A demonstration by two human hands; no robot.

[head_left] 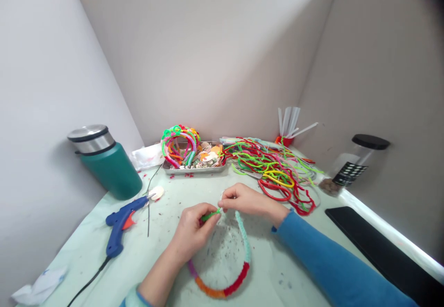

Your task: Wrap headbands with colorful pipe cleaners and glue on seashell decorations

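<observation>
A headband [243, 251] wrapped in coloured pipe cleaners lies on the pale green table cover [90, 242] in front of me, with purple, orange, red and mint sections. My left hand [192, 230] is closed, pinching a green pipe cleaner [211, 215] at the top of the headband. My right hand [244, 200] is closed too, gripping the headband's upper end just right of the green piece. The two hands almost touch.
A blue glue gun [121, 221] with a cord lies to the left, a teal bottle [107, 163] behind it. A metal tray [194, 168] holds finished headbands [180, 143] and shells. Loose pipe cleaners [277, 163] pile at the right, near a jar [357, 163] and a black slab [374, 247].
</observation>
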